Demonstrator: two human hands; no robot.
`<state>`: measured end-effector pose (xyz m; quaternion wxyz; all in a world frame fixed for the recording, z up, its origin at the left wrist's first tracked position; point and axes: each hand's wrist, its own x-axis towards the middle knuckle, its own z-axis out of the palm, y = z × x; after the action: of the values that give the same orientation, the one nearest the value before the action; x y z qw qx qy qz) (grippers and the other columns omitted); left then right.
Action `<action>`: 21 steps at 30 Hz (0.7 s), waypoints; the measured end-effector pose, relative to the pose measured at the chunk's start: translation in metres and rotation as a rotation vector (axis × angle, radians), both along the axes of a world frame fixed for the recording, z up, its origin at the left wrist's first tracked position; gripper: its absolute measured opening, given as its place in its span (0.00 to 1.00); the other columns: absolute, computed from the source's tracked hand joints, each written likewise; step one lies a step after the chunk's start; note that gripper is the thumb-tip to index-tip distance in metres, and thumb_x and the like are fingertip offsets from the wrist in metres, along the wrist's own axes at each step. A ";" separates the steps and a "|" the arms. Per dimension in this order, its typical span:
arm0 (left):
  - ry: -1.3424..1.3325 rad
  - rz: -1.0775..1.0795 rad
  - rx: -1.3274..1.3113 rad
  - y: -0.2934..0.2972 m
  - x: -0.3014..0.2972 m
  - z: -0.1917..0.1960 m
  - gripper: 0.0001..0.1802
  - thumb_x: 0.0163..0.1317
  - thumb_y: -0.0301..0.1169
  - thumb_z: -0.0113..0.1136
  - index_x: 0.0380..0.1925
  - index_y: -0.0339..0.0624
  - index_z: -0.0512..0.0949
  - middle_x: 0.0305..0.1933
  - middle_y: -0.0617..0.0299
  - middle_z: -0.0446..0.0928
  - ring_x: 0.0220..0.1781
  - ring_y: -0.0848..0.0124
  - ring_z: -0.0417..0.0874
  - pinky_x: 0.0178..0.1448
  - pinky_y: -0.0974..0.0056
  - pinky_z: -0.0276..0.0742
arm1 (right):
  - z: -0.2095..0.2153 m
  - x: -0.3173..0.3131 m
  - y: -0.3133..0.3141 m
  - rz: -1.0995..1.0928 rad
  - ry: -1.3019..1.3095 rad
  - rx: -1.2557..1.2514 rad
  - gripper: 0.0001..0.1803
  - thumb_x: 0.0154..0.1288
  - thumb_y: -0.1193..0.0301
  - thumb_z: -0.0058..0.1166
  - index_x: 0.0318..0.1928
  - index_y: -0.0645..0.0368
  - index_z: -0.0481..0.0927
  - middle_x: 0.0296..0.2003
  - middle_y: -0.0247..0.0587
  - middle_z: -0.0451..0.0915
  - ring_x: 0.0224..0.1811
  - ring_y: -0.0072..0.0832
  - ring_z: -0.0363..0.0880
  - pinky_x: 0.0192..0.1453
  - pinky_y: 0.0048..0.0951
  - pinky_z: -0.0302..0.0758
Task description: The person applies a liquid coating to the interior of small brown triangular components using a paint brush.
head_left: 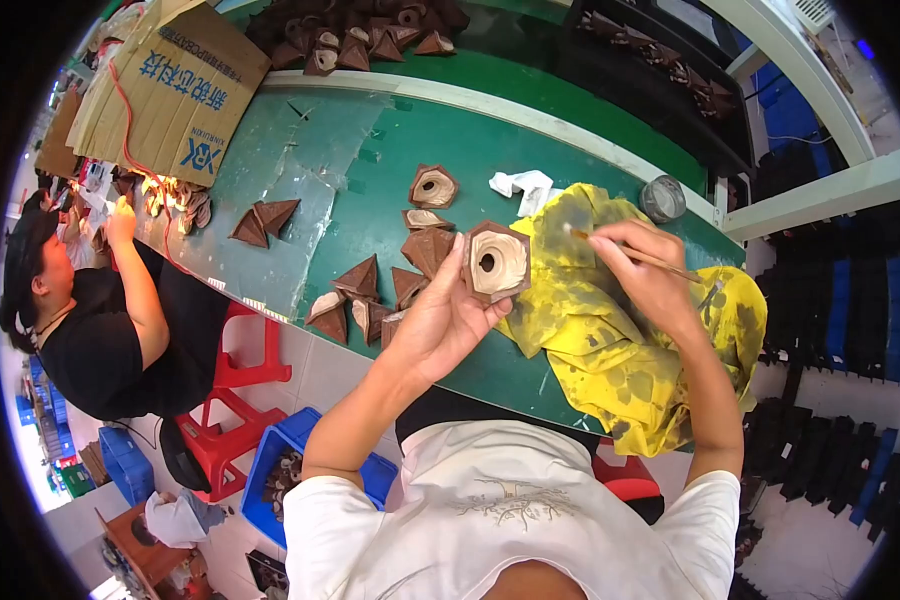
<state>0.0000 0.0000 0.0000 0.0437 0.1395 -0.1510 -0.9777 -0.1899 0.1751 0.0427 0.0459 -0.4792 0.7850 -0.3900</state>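
Note:
My left hand [438, 325] is closed around a brown six-sided piece [497, 262], its cream, hollowed face with a dark central hole turned up. In my right hand [650, 280] is a thin paintbrush [648, 258], pinched like a pen, its pale tip pointing left toward the piece but apart from it. Beneath the right hand lies a crumpled yellow cloth [590, 330] with dark stains. A similar six-sided piece [433, 186] sits on the green table just beyond the left hand. More brown pointed pieces [358, 278] with some cream faces lie left of that hand.
A white crumpled tissue [523, 190] and a small round container [662, 199] stand beyond the cloth. Two brown pieces [264, 221] lie farther left, near a cardboard box [170, 95]. A co-worker [90, 300] sits at the left. A blue bin [270, 470] and red stools [220, 430] are below.

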 end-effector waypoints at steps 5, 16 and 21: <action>-0.046 -0.006 -0.050 0.005 -0.002 0.010 0.24 0.75 0.51 0.47 0.62 0.51 0.69 0.61 0.64 0.73 0.58 0.72 0.75 0.57 0.65 0.75 | 0.036 0.022 0.023 -0.143 -0.283 -0.070 0.03 0.63 0.77 0.63 0.36 0.65 0.85 0.26 0.36 0.81 0.23 0.17 0.77 0.26 0.20 0.70; -0.061 0.003 -0.168 0.019 -0.005 0.026 0.22 0.76 0.46 0.48 0.57 0.41 0.74 0.57 0.61 0.77 0.58 0.72 0.78 0.62 0.62 0.75 | 0.070 0.053 0.028 0.237 0.481 -0.190 0.14 0.50 0.78 0.73 0.38 0.65 0.85 0.32 0.43 0.83 0.28 0.33 0.84 0.30 0.27 0.79; -0.069 -0.032 -0.309 0.019 -0.001 0.025 0.26 0.77 0.48 0.44 0.64 0.42 0.68 0.65 0.60 0.72 0.66 0.69 0.73 0.69 0.58 0.70 | 0.073 0.057 0.022 0.317 0.527 -0.172 0.16 0.49 0.77 0.73 0.40 0.63 0.83 0.32 0.42 0.83 0.28 0.31 0.83 0.28 0.28 0.76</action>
<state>-0.0005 0.0194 0.0250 0.0438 0.1624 -0.3031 -0.9380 -0.1324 0.1973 0.1160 -0.1394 -0.6823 0.6495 -0.3052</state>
